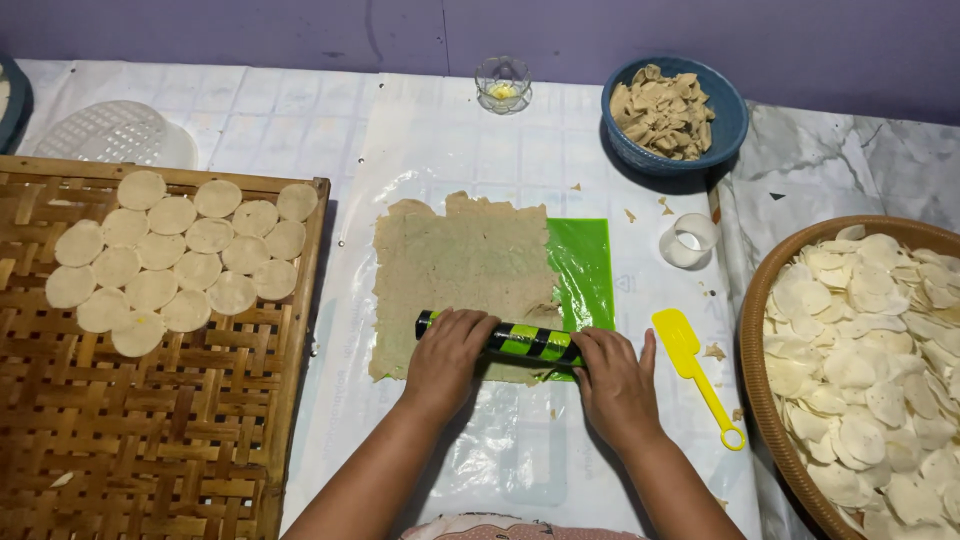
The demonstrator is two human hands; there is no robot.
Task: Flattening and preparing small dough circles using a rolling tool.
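Note:
A thin sheet of pale brown dough (465, 265) lies spread on a green mat (582, 265) over clear plastic. Across its near edge rests a rolling pin (520, 341) striped black and green. My left hand (447, 355) presses down on the pin's left part, and my right hand (612, 378) presses on its right end. Both palms lie flat over the pin with fingers curled forward.
A woven bamboo tray (150, 420) at left carries several round dough discs (175, 262). A yellow spatula (695, 372), a round cutter ring (689, 241), a blue bowl of dough scraps (673, 112), a small glass dish (502, 84) and a basket of dried discs (870, 360) surround the mat.

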